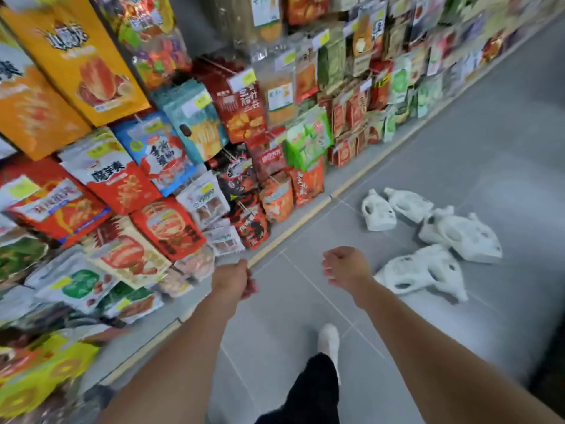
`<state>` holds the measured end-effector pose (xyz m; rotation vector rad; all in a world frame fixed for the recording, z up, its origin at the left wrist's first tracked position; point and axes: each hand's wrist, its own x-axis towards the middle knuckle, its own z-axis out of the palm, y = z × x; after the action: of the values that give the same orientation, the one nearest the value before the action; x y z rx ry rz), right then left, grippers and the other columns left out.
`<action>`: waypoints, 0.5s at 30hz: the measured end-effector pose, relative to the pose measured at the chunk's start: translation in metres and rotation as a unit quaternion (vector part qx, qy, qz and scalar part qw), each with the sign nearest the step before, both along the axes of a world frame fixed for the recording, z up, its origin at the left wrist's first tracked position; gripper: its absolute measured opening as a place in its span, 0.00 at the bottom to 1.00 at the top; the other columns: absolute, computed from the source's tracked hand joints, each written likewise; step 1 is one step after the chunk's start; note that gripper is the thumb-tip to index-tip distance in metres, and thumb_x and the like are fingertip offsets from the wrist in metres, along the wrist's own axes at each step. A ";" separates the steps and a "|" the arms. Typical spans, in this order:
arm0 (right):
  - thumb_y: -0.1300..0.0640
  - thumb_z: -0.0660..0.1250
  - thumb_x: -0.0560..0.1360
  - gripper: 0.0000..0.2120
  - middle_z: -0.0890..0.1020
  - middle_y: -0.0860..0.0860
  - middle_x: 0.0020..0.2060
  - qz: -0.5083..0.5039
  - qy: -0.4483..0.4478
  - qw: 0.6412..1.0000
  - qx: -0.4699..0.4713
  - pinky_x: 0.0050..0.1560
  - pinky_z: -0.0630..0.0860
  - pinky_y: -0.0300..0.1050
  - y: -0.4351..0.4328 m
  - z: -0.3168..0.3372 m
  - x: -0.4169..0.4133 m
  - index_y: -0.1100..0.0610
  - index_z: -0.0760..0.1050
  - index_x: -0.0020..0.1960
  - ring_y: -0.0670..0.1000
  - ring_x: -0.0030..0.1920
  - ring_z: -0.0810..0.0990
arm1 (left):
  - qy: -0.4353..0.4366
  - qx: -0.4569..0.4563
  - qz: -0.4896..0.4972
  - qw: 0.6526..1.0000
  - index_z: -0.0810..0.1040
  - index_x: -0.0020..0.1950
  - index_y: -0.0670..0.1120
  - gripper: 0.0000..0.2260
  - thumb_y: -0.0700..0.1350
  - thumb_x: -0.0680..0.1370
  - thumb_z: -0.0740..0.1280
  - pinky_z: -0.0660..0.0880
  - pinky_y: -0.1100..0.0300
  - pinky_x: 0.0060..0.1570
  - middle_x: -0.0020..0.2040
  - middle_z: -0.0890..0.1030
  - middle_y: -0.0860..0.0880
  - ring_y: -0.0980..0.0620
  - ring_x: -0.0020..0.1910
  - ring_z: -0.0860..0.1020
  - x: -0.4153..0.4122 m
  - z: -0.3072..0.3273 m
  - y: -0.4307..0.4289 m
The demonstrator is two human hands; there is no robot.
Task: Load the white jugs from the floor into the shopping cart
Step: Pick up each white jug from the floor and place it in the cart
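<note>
Several white jugs lie on the grey tile floor to the right of my hands. The nearest jug [423, 272] lies on its side just right of my right hand. Behind it lies a larger jug [461, 237], and two more jugs [378, 211] [408, 203] rest farther back. My left hand [235, 278] hangs over the floor with its fingers curled and nothing in it. My right hand [345, 266] is loosely closed and empty, a short way left of the nearest jug. No shopping cart is in view.
A tall shelf of snack bags [171, 154] fills the left side and runs back along the aisle, with a yellow strip [293, 228] at its base. My leg in black trousers and a white shoe [328, 342] stands on the floor [489, 133] below my hands.
</note>
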<state>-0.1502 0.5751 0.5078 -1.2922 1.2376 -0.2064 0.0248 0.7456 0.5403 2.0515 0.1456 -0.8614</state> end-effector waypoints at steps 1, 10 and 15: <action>0.59 0.67 0.86 0.12 0.83 0.57 0.41 -0.013 0.004 1.000 0.000 0.36 0.77 0.44 -0.015 -0.004 -0.008 0.55 0.81 0.44 0.52 0.32 0.81 | 0.005 0.004 -0.020 1.000 0.76 0.38 0.43 0.17 0.47 0.86 0.63 0.74 0.61 0.31 0.21 0.78 0.48 0.53 0.17 0.77 -0.003 -0.007 -0.017; 0.57 0.67 0.86 0.03 0.83 0.57 0.45 -0.144 0.061 0.988 0.004 0.48 0.86 0.57 -0.160 -0.044 -0.062 0.55 0.78 0.58 0.59 0.41 0.86 | 0.100 0.045 -0.171 0.979 0.76 0.41 0.44 0.15 0.45 0.87 0.63 0.71 0.60 0.36 0.31 0.79 0.46 0.48 0.30 0.76 -0.034 -0.068 -0.204; 0.55 0.67 0.86 0.18 0.84 0.60 0.52 -0.175 0.107 0.977 0.050 0.39 0.87 0.47 -0.242 -0.073 -0.078 0.56 0.72 0.74 0.62 0.46 0.88 | 0.158 0.068 -0.241 0.955 0.78 0.44 0.44 0.12 0.44 0.86 0.64 0.70 0.59 0.36 0.31 0.81 0.47 0.47 0.31 0.76 -0.042 -0.112 -0.306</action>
<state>-0.2277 0.3332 0.4348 -1.0215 1.6386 -0.2584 -0.0168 0.4396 0.4283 2.0966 -0.1352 -1.5189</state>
